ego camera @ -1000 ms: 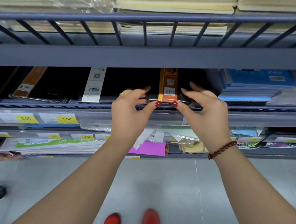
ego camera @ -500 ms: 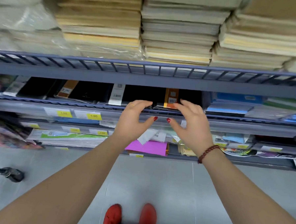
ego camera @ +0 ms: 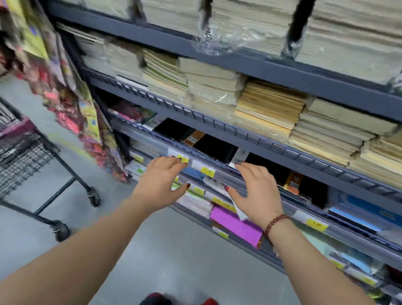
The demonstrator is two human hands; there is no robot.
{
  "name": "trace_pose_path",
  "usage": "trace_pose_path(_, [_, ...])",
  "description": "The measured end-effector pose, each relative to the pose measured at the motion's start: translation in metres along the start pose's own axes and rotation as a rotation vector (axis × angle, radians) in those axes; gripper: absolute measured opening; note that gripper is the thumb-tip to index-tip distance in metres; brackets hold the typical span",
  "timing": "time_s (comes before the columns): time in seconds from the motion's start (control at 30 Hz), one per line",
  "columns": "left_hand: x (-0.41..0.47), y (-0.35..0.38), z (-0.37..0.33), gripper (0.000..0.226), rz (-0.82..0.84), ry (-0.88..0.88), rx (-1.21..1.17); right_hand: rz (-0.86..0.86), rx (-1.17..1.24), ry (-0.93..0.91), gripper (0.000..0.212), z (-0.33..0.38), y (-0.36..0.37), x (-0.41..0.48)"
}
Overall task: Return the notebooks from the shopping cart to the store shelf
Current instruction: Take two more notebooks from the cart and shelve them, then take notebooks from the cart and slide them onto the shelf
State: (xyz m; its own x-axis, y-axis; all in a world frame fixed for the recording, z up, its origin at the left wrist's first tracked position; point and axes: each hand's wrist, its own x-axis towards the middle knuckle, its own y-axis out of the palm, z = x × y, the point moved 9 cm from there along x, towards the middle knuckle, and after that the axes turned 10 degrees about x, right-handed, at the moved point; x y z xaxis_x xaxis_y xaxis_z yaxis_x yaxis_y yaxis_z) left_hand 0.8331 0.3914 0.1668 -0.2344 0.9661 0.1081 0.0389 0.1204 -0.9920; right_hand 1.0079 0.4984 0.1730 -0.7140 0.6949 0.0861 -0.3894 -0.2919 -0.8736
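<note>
Black notebooks [ego camera: 215,147] lie flat on the dark grey store shelf [ego camera: 252,180]; one with an orange band [ego camera: 294,181] sits to the right. My left hand [ego camera: 162,179] and my right hand [ego camera: 255,190] hover in front of the shelf's edge with fingers spread and nothing in them. The black wire shopping cart [ego camera: 15,156] stands at the far left, its inside mostly out of view. The picture is blurred by motion.
Stacks of beige paper pads [ego camera: 267,109] fill the shelves above. Lower shelves hold a magenta pad [ego camera: 235,225], blue books [ego camera: 364,214] and yellow price tags. Colourful packets [ego camera: 65,94] hang at the shelf's left end. Grey floor lies below, with my red shoes at the bottom.
Both hands let go of the orange-banded notebook, now left on the shelf, and drew back open. The view has swung left, bringing the cart into sight.
</note>
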Motion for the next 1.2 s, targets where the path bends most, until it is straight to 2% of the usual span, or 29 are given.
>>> trace_pose_path(0.3, [-0.121, -0.076, 0.170, 0.046, -0.044, -0.385, 0.170, 0.104, -0.062, -0.312, 0.057, 0.183, 0.046, 0.061])
trace_pose_path(0.43, [-0.185, -0.095, 0.244, 0.056, -0.021, -0.510, 0.218, 0.133, -0.070, -0.427, 0.056, 0.270, 0.079, 0.072])
trace_pose_path(0.6, [-0.251, -0.121, 0.324, 0.056, -0.049, -0.588, 0.255, 0.156, -0.060, -0.516, 0.049, 0.372, 0.121, 0.081])
trace_pose_path(0.83, [-0.316, -0.141, 0.422, 0.058, -0.074, -0.693, 0.237, 0.217, -0.049, -0.589, 0.051, 0.491, 0.179, 0.100])
trace_pose_path(1.2, [-0.340, -0.147, 0.526, 0.054, -0.099, -0.842, 0.203, 0.280, -0.027, -0.742, 0.052, 0.613, 0.252, 0.150])
